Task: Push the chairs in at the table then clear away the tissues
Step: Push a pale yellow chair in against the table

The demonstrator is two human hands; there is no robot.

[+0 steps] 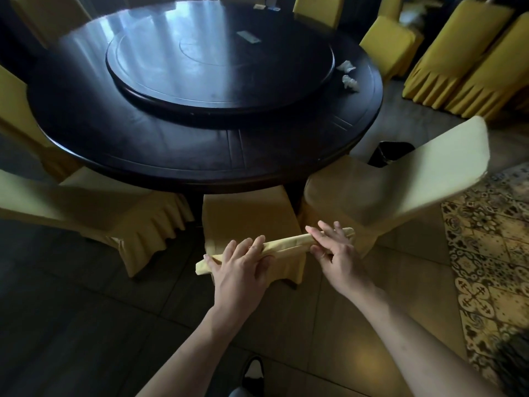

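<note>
A yellow-covered chair (246, 213) stands in front of me with its seat partly under the round dark table (200, 156). My left hand (240, 270) lies over the left part of the chair's top rail, fingers spread and thumb at the rail's end. My right hand (335, 250) rests on the right part of the rail with straight fingers on top and the thumb below. Two crumpled white tissues (347, 74) lie on the table's right side, beside the lazy Susan (220, 64).
Yellow-covered chairs flank mine: one at the left (94, 207), one at the right (400, 179) turned at an angle. More chairs (469, 61) are stacked at the back right. A dark bin (389, 153) stands beyond the right chair. A patterned floor strip (492, 259) runs on the right.
</note>
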